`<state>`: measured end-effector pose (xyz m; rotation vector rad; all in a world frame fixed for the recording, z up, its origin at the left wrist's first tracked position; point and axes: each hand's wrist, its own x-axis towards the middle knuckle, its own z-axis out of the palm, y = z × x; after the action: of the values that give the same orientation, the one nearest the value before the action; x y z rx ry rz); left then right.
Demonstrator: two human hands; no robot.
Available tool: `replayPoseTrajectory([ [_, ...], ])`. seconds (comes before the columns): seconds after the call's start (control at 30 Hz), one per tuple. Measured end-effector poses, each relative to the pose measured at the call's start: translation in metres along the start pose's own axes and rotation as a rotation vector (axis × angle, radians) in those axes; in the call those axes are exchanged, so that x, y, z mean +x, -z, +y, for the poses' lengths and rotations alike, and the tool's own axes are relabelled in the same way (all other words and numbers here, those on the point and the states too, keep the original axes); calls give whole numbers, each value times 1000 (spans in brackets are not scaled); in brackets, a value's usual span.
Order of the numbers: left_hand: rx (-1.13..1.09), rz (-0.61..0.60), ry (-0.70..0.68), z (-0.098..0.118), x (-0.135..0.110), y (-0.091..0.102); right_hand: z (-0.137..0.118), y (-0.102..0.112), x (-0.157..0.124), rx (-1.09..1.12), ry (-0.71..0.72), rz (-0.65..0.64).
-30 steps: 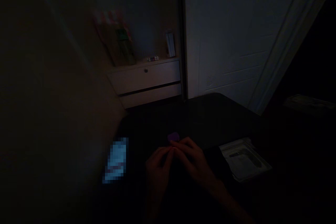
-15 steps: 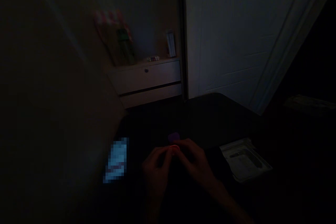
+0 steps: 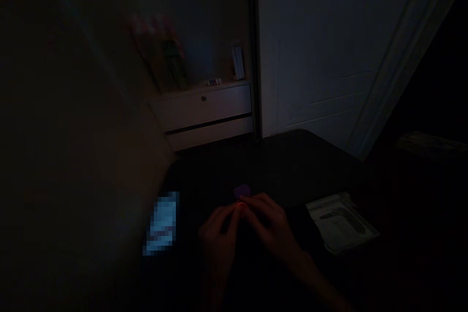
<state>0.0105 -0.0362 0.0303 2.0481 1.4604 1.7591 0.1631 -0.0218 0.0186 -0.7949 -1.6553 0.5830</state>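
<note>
In the dim head view, my left hand [image 3: 220, 231] and my right hand [image 3: 268, 224] meet over the dark table [image 3: 292, 165]. Thumbs and fingertips of both close around a small object glowing red [image 3: 242, 208]. Its kind is too dark and too covered to make out. Just beyond the fingertips lies a small purple piece [image 3: 242, 190], flat-looking. On the right, a pale tray-like package [image 3: 338, 239] holds a dark, long shape [image 3: 343, 218].
A bright, pixelated screen-like patch [image 3: 163, 224] sits at the left. Behind the table stand a white drawer unit [image 3: 219, 106], with books [image 3: 238, 62] on top, and a pale door [image 3: 310, 48]. A wall [image 3: 91, 156] runs along the left.
The red glow between my fingertips has dimmed and looks smaller. Both hands have barely shifted.
</note>
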Motion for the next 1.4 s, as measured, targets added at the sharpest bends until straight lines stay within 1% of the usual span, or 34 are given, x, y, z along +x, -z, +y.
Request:
replayPoseTrajectory([
  [0.23,12,36,40,1,-1,-1,-2,-1,1,5,15,9],
  [0.43,-69,-44,108,1,-2,1,1,-1,0,22,20,79],
  [0.6,-86,-75,87,3,-1,2,3,0,1,-11,35,136],
  [0.8,-39,-63,9,0,0,-1,3,2,1,-70,87,106],
  [1.0,-4,-59,-4,-4,-2,-1,4,3,-1,-86,100,81],
  [1.1,2,-49,5,0,-3,-1,3,2,-1,-68,73,85],
  [1.23,13,-11,47,4,-4,-3,0,0,1,-28,-7,92],
  [1.33,7,9,77,6,-4,-5,-1,0,3,-9,-14,87],
  [1.4,-5,-1,83,5,-3,-6,0,1,2,-18,-2,74],
])
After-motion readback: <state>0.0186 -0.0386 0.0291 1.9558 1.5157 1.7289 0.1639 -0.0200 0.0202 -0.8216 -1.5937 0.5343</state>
